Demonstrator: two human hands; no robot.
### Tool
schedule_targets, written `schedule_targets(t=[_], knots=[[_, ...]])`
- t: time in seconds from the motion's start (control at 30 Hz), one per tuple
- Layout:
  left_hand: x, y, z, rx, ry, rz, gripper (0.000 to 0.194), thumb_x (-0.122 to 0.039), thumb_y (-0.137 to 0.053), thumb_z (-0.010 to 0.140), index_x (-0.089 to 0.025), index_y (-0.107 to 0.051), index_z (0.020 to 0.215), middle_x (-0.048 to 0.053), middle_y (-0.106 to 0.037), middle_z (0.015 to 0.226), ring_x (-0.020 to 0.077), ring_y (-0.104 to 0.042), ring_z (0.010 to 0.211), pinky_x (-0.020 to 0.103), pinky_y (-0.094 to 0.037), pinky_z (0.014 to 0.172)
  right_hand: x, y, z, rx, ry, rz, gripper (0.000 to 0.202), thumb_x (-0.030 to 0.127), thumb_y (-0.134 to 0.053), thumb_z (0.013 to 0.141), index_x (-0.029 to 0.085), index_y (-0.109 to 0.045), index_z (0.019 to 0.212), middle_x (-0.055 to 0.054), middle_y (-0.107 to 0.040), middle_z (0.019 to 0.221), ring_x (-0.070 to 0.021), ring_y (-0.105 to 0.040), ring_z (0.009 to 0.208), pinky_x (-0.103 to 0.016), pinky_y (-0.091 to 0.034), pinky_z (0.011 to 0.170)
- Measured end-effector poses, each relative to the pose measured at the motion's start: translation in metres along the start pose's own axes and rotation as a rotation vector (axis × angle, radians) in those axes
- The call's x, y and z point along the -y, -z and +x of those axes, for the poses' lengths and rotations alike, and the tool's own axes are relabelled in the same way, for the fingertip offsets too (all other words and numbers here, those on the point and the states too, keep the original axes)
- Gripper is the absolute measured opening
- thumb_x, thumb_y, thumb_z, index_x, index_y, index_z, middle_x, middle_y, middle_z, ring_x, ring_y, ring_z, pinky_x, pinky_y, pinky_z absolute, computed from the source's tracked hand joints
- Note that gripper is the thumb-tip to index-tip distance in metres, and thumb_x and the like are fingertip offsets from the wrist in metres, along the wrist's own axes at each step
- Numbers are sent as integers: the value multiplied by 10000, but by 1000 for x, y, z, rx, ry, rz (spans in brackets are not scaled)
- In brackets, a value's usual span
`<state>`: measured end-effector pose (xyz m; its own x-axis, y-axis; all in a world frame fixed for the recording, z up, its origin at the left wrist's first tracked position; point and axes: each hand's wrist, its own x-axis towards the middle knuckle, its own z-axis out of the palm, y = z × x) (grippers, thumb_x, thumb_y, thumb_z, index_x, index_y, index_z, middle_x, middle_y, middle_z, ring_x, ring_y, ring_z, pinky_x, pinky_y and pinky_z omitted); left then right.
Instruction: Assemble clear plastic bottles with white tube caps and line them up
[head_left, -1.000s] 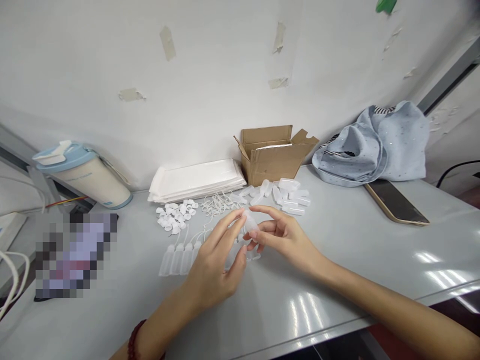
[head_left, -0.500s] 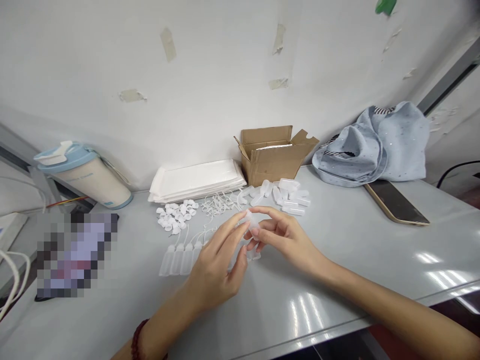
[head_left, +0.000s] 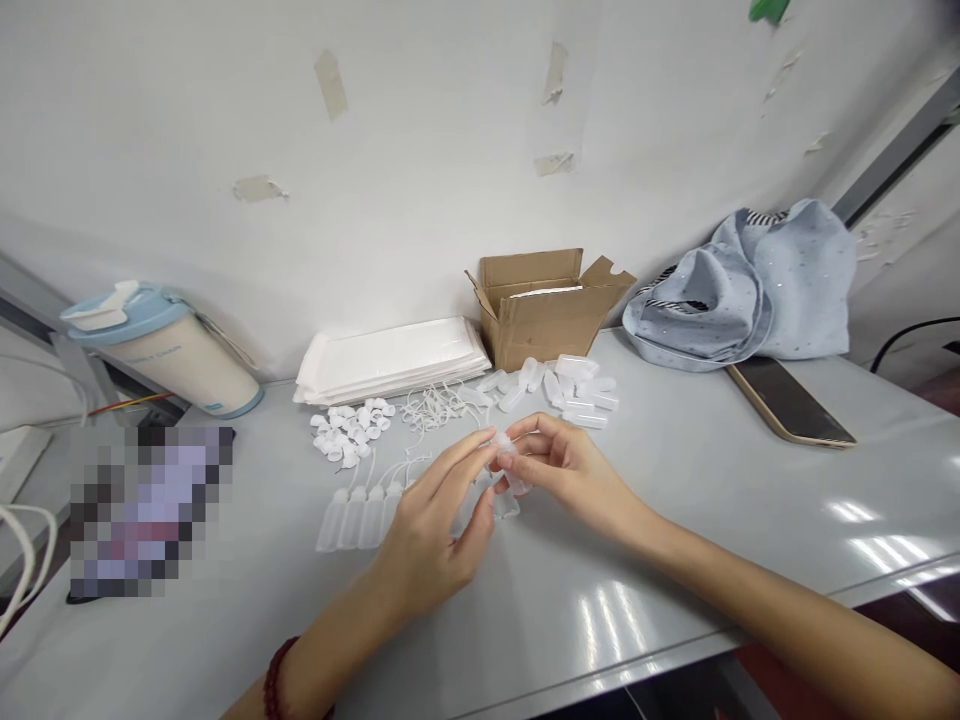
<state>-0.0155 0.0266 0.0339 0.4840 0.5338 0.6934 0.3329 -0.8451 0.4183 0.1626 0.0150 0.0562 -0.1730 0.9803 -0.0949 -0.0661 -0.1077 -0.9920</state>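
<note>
A small translucent plastic tube (head_left: 514,481) is tilted in my right hand (head_left: 571,468), pinched between thumb and fingers with its narrow end up. My left hand (head_left: 435,520) is open, its index and middle fingers stretched to the tube's narrow end and its thumb apart. Whether those fingertips press on it I cannot tell. Under and behind my hands lies a row of similar tubes with white strings (head_left: 361,520), partly hidden by my left hand. Small white caps (head_left: 351,430), a heap of loose white strings (head_left: 435,407) and loose clear tubes (head_left: 581,385) lie beyond.
A stack of white trays (head_left: 394,355) and an open cardboard box (head_left: 551,325) stand against the wall. On the right are a blue cloth bag (head_left: 787,285) and a phone (head_left: 791,405). A tumbler (head_left: 187,360) and a pixelated item (head_left: 161,515) are at left.
The tube has turned in my right fingers, and its body now shows below my right thumb. My left hand has hardly moved. The view has shifted slightly.
</note>
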Motion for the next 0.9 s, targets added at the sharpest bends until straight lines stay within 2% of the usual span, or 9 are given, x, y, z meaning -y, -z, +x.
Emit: schedule_targets(t=[0.23,0.43,0.6,0.77,0.9], knots=[[-1,-3,1,59,-41,88,511,-146,-612,833,-117,-431,1311,173,-545,1275,281,-496,1199,460,-479,979,-2,-2,0,-56,3,-5,257,337,-706,766,195,-499,821,1,-634,770,-182,-695,703,-281,-505,583],[1,-9,-1,154,-47,195,601,-238,-629,854,-76,-354,1364,192,-509,1320,314,-411,1277,497,-439,1027,-5,-1,0,-37,25,-17,245,328,-693,781,197,-490,822,-12,-647,756,-191,-689,707,-285,-493,581],[1,-11,0,96,-44,236,494,-192,-617,857,-118,-424,1305,149,-593,1206,321,-463,1217,503,-488,962,-7,0,0,-33,-17,-57,244,291,-694,771,208,-469,813,-16,-682,681,-182,-666,628,-294,-485,566],[0,-12,2,50,-49,240,424,-178,-645,835,-102,-495,1224,146,-625,1152,313,-500,1164,491,-505,942,-6,4,2,-79,-26,-121,283,285,-744,707,206,-483,784,-25,-687,688,-199,-673,648,-310,-490,584],[1,-14,1,40,-73,233,413,-167,-626,852,-93,-492,1235,152,-628,1163,297,-521,1171,483,-512,953,-5,8,4,-72,-27,-187,250,281,-731,707,201,-500,761,-11,-667,662,-179,-645,625,-291,-465,569]])
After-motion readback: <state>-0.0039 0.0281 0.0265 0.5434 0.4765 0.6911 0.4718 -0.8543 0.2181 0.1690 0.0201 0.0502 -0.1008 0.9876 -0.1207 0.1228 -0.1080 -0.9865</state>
